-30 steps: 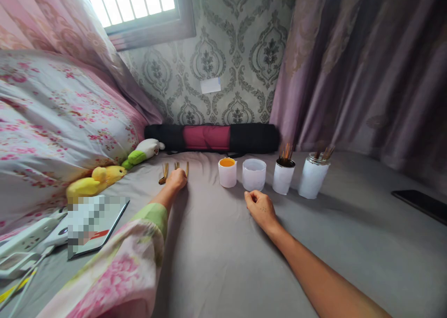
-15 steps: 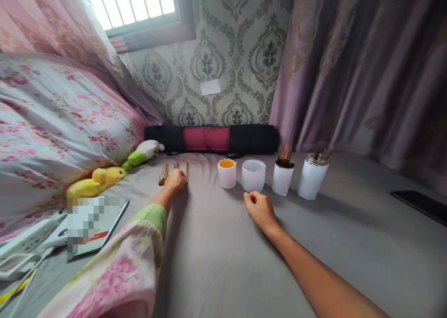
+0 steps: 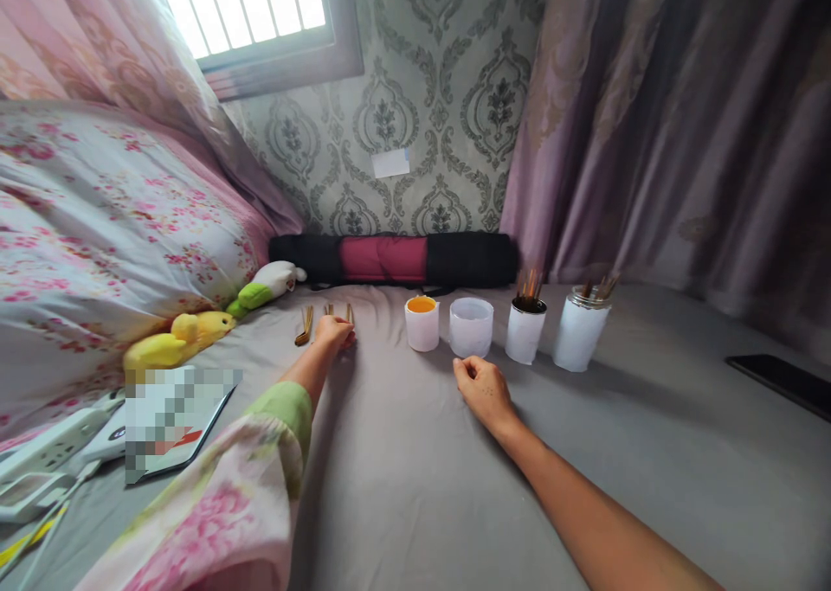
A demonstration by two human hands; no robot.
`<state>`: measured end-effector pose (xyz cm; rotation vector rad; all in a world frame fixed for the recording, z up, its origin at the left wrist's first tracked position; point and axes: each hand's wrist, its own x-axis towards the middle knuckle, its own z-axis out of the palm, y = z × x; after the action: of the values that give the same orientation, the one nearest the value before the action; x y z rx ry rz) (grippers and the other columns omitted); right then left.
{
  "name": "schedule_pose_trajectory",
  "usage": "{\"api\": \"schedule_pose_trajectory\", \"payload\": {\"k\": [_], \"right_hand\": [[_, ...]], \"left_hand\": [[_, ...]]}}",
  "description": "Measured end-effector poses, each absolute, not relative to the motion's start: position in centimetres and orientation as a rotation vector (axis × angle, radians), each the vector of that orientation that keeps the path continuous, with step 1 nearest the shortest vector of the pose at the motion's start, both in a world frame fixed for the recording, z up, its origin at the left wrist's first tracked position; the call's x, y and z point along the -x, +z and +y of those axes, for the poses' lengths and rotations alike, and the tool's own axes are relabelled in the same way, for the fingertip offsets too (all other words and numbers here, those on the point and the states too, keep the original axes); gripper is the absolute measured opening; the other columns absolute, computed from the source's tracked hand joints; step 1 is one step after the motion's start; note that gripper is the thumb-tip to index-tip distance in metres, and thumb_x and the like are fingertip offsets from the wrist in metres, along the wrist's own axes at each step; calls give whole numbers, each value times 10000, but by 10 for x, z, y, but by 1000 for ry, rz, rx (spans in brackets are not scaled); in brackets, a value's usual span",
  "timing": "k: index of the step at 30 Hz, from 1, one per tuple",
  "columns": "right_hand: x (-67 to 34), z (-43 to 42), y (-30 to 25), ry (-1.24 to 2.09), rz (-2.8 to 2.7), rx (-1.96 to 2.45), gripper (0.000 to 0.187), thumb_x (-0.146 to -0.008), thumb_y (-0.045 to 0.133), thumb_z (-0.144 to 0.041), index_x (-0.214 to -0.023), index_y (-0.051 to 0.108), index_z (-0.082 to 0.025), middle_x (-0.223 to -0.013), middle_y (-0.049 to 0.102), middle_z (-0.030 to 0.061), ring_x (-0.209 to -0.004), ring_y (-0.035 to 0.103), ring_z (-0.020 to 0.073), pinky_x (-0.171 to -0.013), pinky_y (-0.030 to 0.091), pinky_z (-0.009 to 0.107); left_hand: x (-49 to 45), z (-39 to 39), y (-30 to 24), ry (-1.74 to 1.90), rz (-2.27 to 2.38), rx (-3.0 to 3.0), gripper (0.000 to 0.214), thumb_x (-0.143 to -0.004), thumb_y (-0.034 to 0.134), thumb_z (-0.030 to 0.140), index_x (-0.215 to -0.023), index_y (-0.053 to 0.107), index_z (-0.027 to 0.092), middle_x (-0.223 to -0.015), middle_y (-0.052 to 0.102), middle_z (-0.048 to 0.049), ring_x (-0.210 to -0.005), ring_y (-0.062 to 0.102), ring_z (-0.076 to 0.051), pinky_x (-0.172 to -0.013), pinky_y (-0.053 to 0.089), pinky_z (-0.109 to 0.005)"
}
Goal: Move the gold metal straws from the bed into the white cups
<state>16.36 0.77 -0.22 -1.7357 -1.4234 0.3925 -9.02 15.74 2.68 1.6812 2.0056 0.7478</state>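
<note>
Fingers curled, my left hand (image 3: 333, 335) rests at the near ends of thin brownish sticks (image 3: 350, 312) on the grey sheet; whether it grips any is hidden. Just left of it lies another small bundle of sticks (image 3: 305, 326). My right hand (image 3: 484, 390) is closed in a loose fist on the sheet, with nothing visible in it. Right behind it stands a translucent white cup (image 3: 471, 330). To that cup's left is a white cup with an orange inside (image 3: 422, 326). Two white-wrapped containers, a can (image 3: 525, 335) and a glass jar (image 3: 582, 336), hold upright sticks on the right.
A rolled black and red bundle (image 3: 385, 259) lies along the wall. On the left are yellow (image 3: 175, 338) and green-white (image 3: 266, 286) plush toys, a flat tablet-like object (image 3: 185, 422) and a power strip (image 3: 68, 435). A dark phone (image 3: 782, 382) lies far right.
My left hand has shifted slightly right, showing more of the left stick bundle. My right hand and the cups have stayed in place.
</note>
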Motion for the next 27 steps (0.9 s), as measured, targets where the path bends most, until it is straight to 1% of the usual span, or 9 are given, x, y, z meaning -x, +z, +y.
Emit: {"api": "schedule_pose_trajectory", "payload": {"k": [6,8,10,12,13,15,17,21,27], "right_hand": [[-164,10,-5,379,-1430,1737,329,-772,395,-412,-650,603,-188,-599,623,29,-512,503,118,-485,307,210],[-164,10,-5,390,-1429,1735,331,-775,391,-414,-654,603,-190,-609,627,29,-506,504,117,-478,304,210],[-164,10,-5,388,-1428,1731,329,-775,391,-409,-649,602,-189,-613,628,30,-509,509,118,-478,304,211],[-164,9,-4,382,-1428,1729,327,-772,397,-404,-640,604,-188,-613,629,31,-512,512,120,-479,306,214],[-164,9,-4,381,-1427,1729,327,-770,399,-403,-639,606,-187,-613,630,32,-511,513,120,-478,306,215],[-164,9,-4,384,-1429,1729,327,-768,402,-405,-644,611,-187,-613,631,31,-507,513,120,-475,305,215],[-164,9,-3,388,-1430,1733,330,-769,399,-411,-652,613,-189,-610,629,29,-505,512,120,-472,303,214],[-164,9,-5,377,-1436,1735,328,-772,395,-413,-647,604,-193,-614,628,27,-506,512,120,-479,307,213],[-165,10,-7,374,-1452,1704,330,-772,388,-412,-639,590,-186,-619,628,35,-507,508,123,-487,317,214]], "left_hand": [[76,149,22,993,1661,-1134,346,-816,479,320,-1117,487,150,-1107,513,-84,-931,529,-185,-767,456,-391],[72,146,18,1084,1572,-1013,331,-817,481,302,-1102,494,134,-1082,525,-88,-908,539,-177,-754,465,-374],[70,144,15,1174,1491,-917,249,-819,477,200,-1041,514,92,-969,567,-95,-824,571,-148,-715,489,-318],[67,140,12,1252,1416,-840,167,-794,465,69,-947,531,71,-801,591,-80,-706,594,-119,-658,512,-258],[66,138,11,1283,1383,-806,159,-772,463,19,-903,535,72,-728,588,-67,-657,597,-112,-635,519,-239],[64,133,10,1321,1323,-746,174,-734,476,-29,-847,539,87,-650,577,-45,-603,597,-108,-609,528,-227],[61,128,10,1334,1272,-701,186,-715,475,-57,-809,542,90,-627,574,-39,-583,596,-101,-609,530,-210],[54,118,10,1318,1189,-644,178,-726,449,-71,-759,548,73,-642,578,-53,-576,591,-77,-617,518,-162],[46,100,11,1279,1087,-604,187,-732,445,-71,-773,568,65,-637,579,-50,-565,580,-63,-576,509,-133]]}}
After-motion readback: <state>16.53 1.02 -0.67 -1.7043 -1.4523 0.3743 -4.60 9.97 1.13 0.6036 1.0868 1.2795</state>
